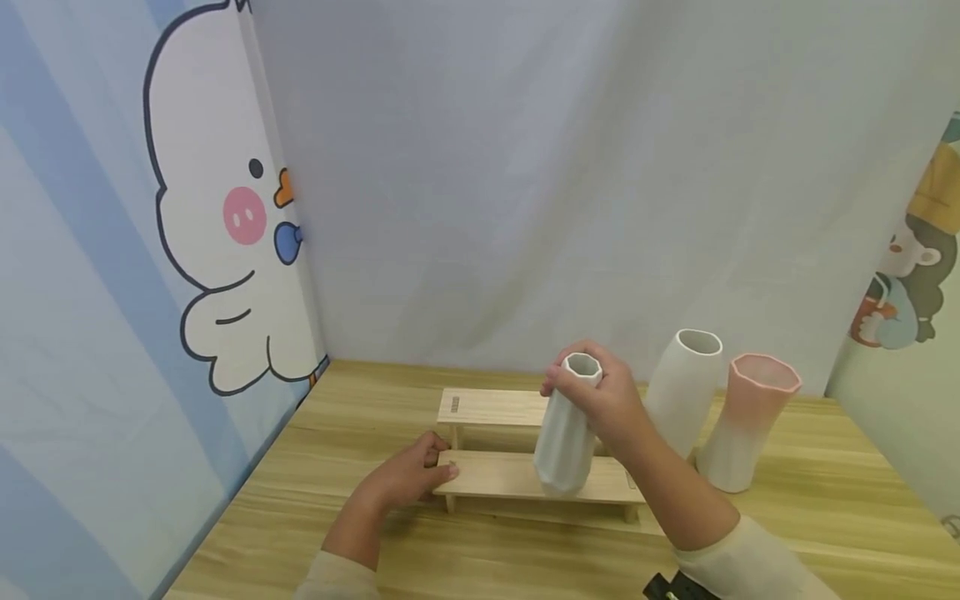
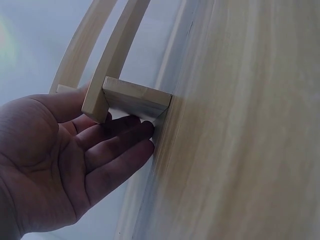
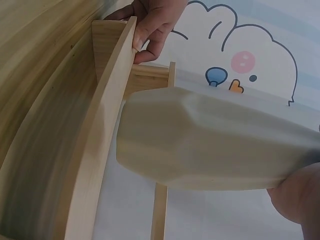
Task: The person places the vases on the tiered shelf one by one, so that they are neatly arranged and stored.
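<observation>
A two-step wooden stand stands on the table. At its left end my left hand grips the lower step, thumb on top. In the left wrist view the fingers of that hand reach below the board beside the stand's leg. My right hand holds a white faceted vase round its neck, mouth upward and slightly tilted, over the lower step. The right wrist view shows the base of this vase close to the step board; whether they touch I cannot tell.
Right of the stand, a tall smooth white vase stands beside a pink-and-white vase. A grey cloth wall rises behind the wood-grain table. Printed cloth panels flank it. A black device sits near my right sleeve.
</observation>
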